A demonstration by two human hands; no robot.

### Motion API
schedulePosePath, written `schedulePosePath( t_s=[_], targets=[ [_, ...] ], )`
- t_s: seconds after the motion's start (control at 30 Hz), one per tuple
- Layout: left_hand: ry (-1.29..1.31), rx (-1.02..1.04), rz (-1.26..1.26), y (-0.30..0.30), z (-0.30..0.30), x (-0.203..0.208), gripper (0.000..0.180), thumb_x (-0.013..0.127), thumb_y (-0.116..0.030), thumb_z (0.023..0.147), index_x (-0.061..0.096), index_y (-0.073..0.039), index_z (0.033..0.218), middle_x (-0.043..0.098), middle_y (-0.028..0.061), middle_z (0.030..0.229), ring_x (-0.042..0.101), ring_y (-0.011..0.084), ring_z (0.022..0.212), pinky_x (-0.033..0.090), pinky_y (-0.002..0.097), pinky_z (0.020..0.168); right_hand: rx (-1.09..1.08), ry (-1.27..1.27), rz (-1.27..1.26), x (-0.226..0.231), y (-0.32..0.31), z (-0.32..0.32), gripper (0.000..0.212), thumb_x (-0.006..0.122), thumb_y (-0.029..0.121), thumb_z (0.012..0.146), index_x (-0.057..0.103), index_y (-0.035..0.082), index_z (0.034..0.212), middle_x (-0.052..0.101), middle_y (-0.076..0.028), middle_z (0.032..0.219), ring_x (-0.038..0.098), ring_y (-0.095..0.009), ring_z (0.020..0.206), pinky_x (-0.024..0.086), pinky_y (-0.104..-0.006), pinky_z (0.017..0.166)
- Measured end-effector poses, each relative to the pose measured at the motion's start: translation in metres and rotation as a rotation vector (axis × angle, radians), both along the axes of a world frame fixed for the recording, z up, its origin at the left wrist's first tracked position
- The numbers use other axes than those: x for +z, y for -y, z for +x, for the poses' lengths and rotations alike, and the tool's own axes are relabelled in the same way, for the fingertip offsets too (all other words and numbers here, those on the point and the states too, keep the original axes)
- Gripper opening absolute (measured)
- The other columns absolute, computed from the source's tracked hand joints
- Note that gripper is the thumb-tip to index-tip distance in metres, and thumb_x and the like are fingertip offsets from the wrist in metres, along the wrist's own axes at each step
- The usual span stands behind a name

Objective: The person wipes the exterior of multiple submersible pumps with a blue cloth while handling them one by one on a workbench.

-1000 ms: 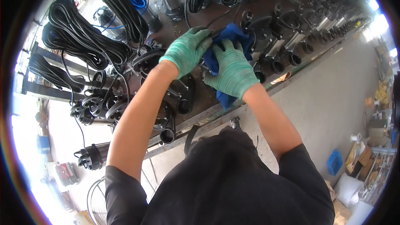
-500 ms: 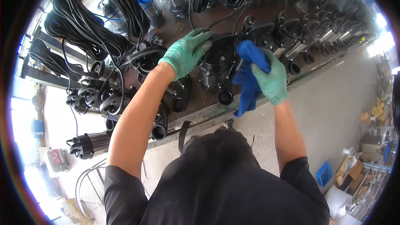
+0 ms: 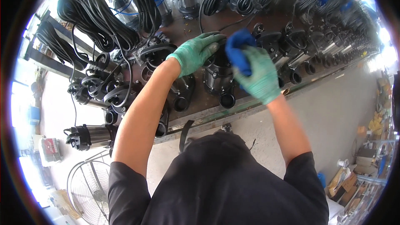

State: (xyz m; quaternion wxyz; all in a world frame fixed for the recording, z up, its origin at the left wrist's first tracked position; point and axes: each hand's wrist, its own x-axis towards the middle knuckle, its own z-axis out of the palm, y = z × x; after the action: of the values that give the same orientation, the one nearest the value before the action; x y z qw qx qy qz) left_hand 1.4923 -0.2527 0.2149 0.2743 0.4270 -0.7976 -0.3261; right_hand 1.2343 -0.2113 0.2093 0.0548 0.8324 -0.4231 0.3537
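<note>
My left hand [image 3: 196, 54], in a green glove, holds the top of a black submersible pump [image 3: 217, 78] with its fingers over the handle area. The pump stands upright, its round outlet [image 3: 227, 100] facing me. In my green-gloved right hand [image 3: 260, 77], smeared by motion, is a bunched blue cloth [image 3: 240, 49]. The cloth lies over the right side of the pump's top and hides part of it. Just left of my left hand stands another pump with a black loop handle [image 3: 158, 53].
More pumps [image 3: 293, 43] line the bench [image 3: 189, 27] to the right, and several sit at the left. Coiled black cables [image 3: 98, 14] hang at the far left. A wire fan [image 3: 89, 187] stands on the floor at lower left. The bench's metal edge [image 3: 200, 121] runs before me.
My right hand has moved left and slightly up with the cloth, bringing it onto the pump's top. My left hand stays on the pump, while the whole view has shifted a little.
</note>
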Motion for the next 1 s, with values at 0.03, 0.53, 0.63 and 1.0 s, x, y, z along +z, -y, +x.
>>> schedulePosePath(
  t_s=[0.03,0.53,0.63,1.0],
  targets=[
    [-0.064,0.02,0.136,-0.008,-0.003,0.013,0.046,0.05,-0.026,0.113,0.05,-0.01,0.156,0.059,0.0133,0.15,0.056,0.0239,0.136,0.043,0.0369,0.118,0.055,-0.148,-0.001,0.004,-0.005,0.018,0.052,0.082,0.035,0.078,0.071,0.004,0.119,0.07,-0.013,0.124,0.061,-0.039,0.121,0.053,-0.0488,0.1],
    [-0.618,0.172,0.199,-0.024,0.022,0.039,0.051,0.052,-0.022,0.112,0.042,-0.011,0.161,0.057,0.0118,0.15,0.055,0.024,0.138,0.05,0.0416,0.113,-0.093,0.52,0.318,0.067,0.02,-0.04,0.028,0.067,-0.001,0.09,0.075,0.004,0.117,0.078,-0.014,0.108,0.074,-0.024,0.101,0.056,-0.0359,0.094],
    [-0.715,0.274,0.035,-0.03,0.028,0.021,0.042,0.049,-0.019,0.113,0.05,-0.009,0.154,0.062,0.0132,0.143,0.061,0.0248,0.13,0.051,0.0417,0.11,0.028,0.193,0.17,0.101,0.059,-0.005,0.028,0.066,0.021,0.098,0.071,0.002,0.118,0.075,-0.019,0.106,0.072,-0.035,0.101,0.055,-0.0431,0.092],
    [-0.081,0.678,-0.196,-0.061,-0.039,-0.037,0.045,0.079,-0.023,0.091,0.062,-0.006,0.129,0.065,0.0171,0.123,0.067,0.0395,0.111,0.055,0.0462,0.093,0.426,-0.185,0.612,0.034,0.133,0.025,0.049,0.064,0.045,0.104,0.07,-0.002,0.09,0.068,-0.022,0.082,0.06,-0.033,0.071,0.051,-0.0436,0.075]
  ],
)
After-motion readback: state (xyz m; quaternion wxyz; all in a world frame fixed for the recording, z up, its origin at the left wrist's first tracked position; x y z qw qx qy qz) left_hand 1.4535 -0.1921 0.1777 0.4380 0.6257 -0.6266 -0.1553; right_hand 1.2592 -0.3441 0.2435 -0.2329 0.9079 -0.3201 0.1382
